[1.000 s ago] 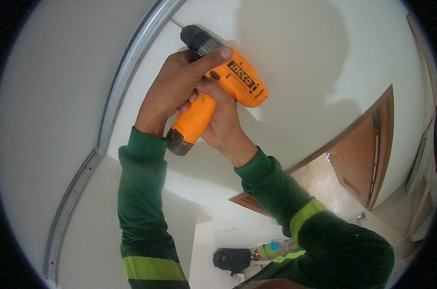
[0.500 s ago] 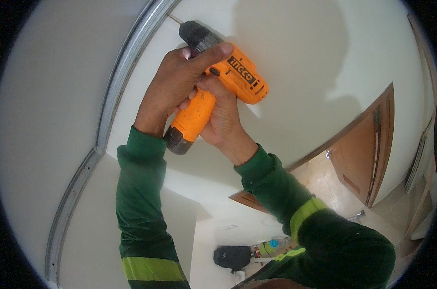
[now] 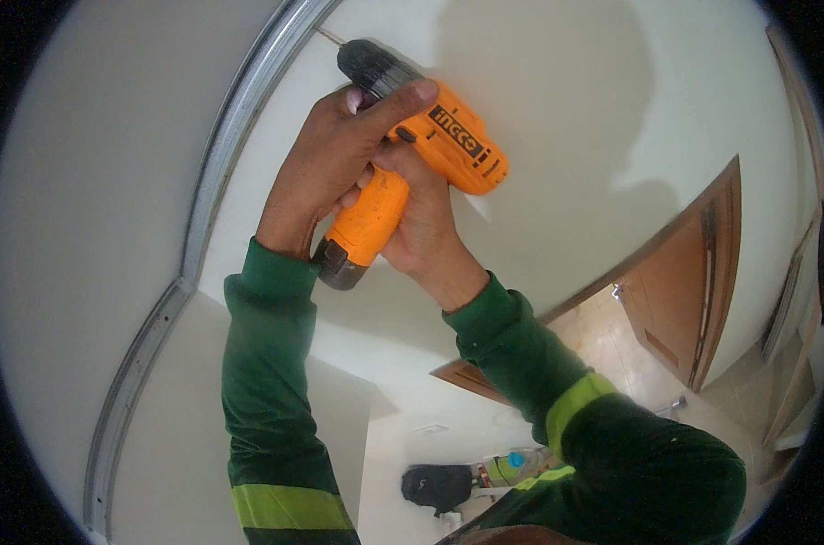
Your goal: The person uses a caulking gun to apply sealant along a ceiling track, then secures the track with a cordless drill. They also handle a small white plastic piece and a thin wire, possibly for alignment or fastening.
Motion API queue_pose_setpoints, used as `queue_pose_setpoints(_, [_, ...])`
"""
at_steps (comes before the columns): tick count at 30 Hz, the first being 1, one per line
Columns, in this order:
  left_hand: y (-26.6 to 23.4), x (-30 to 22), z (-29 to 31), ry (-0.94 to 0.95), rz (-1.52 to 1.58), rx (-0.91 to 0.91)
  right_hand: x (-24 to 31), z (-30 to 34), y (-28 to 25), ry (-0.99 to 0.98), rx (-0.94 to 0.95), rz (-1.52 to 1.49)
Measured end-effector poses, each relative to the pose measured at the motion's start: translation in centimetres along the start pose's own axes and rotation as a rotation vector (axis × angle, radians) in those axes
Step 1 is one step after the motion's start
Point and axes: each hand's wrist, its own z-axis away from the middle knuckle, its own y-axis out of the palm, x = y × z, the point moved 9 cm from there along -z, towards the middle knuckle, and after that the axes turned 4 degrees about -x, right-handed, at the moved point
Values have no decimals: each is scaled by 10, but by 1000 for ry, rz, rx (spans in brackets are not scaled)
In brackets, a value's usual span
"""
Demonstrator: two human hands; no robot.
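Note:
An orange and black cordless drill (image 3: 456, 136) is held up against the white wall, its chuck toward the upper left. From the chuck a thin drill bit (image 3: 328, 36) reaches to the metal channel (image 3: 248, 104) along the ceiling edge; whether its tip is inside the metal I cannot tell. My right hand (image 3: 427, 213) is wrapped round the drill's handle from the right. Around the front of the body, just behind the chuck, my left hand (image 3: 326, 168) is closed, its thumb lying along the orange housing. The fingers of both hands partly hide the trigger area.
A brown wooden door (image 3: 671, 300) in its frame stands to the lower right, with tiled floor beyond. Low in the middle lie a black bag (image 3: 437, 486) and a bottle with a blue cap (image 3: 516, 460). Boards (image 3: 789, 300) lean at the far right.
Hands and drill stay nearly where they were. Only a very slight shift of the forearms and of the view shows.

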Motion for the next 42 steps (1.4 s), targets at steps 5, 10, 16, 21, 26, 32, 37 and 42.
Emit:
queue_pose_setpoints(5, [-2,-4,-1,19,-26,-25,2,1,3,29,-9,-31])
queue_pose_setpoints(10, [1,0,-1,24,1,-12,1,2,6,24,-12,-63])
queue_pose_setpoints(16, [8,2,-1,53,103,64,13,2,1,-54,-73,127])
queue_pose_setpoints(21, [13,-1,0,59,323,174,23,4,2,-197,-128,328])
queue_pose_setpoints(26, [17,10,-6,84,402,82,23,2,-1,-162,-59,234])
queue_pose_setpoints(32, [11,-2,-2,65,207,142,21,1,1,-84,-49,185])
queue_pose_setpoints(37, [11,7,-7,61,198,105,17,2,-3,-44,-71,170])
queue_pose_setpoints(42, [12,-1,-5,33,133,158,22,2,0,-58,-31,133])
